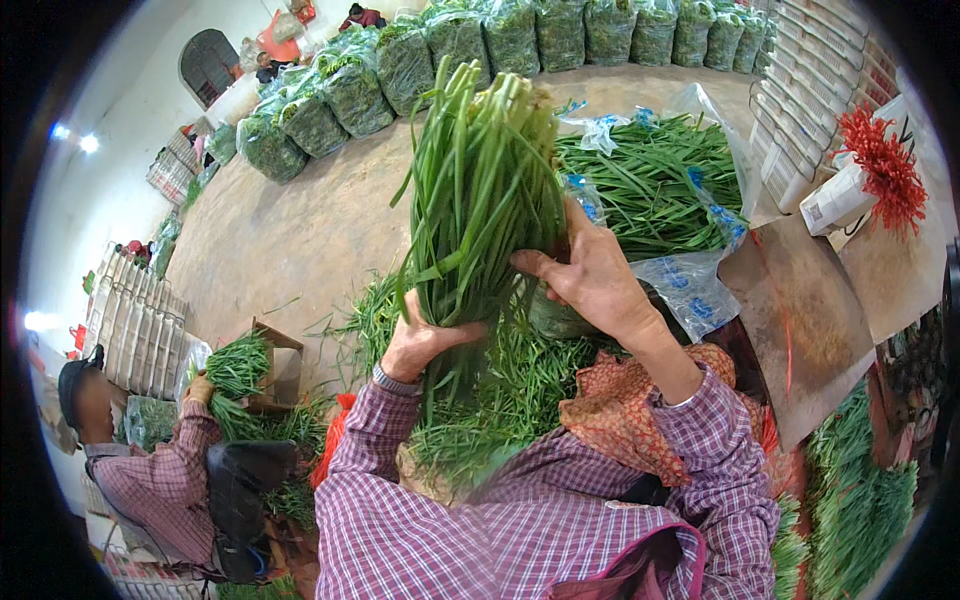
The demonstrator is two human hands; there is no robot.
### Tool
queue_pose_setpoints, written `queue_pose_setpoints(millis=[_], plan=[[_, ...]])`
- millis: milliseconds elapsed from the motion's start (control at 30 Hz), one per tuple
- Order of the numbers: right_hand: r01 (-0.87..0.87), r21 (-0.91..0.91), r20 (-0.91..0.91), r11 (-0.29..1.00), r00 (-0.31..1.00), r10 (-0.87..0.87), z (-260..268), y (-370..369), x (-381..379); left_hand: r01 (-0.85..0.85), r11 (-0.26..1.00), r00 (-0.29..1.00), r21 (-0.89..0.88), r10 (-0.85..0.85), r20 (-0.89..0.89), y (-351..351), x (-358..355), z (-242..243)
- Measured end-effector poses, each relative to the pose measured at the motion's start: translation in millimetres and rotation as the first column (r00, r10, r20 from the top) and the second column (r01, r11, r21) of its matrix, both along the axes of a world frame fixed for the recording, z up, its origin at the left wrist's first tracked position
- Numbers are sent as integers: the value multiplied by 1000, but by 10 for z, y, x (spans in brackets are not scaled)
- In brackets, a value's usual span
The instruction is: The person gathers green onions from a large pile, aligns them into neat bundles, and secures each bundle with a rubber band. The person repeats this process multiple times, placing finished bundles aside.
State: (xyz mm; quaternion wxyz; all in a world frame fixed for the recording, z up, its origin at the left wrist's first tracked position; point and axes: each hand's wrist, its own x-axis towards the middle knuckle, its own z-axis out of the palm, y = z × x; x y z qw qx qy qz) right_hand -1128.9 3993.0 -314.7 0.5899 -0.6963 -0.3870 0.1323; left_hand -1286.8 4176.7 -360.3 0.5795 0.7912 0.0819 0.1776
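A thick bunch of long, flat green leaves like garlic chives (487, 172) stands raised in front of me, its pale cut ends upward. My left hand (429, 334) is wrapped around its lower part, thumb across the front. Against the right side of the bunch, my right hand (581, 277) holds on with its thumb in front; most of its fingers are hidden behind the leaves. Below both hands lies a loose heap of green leaves (510, 412). Beyond my right hand, more long green leaves (652, 187) fill an open clear plastic bag (686, 296) with blue print.
A co-worker (150, 480) sits at left, handling greens beside a small wooden stand (279, 367). Filled plastic bags (457, 49) line the far floor. White crates (802, 112) are stacked at right, near red ties (885, 169) in a white container. Bundled greens (855, 495) lie lower right.
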Motion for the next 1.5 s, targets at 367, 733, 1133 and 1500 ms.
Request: queue_pose_setpoints(millis=[367,733,1133,1500], plan=[[376,59,835,925,489,-252,-48,-833,1115,-208,724,955,658,295,-23,700,-165,-99],[-27,-392,148,920,985,92,-41,-964,567,-347,462,933,816,257,252,690,-74,-120],[-66,-79,-194,995,980,50,-398,-550,544,-436,301,900,848,167,403,634,6,86],[321,-57,17,945,947,-321,-161,-1407,858,-397,122,915,910,127,382,623,4,99]])
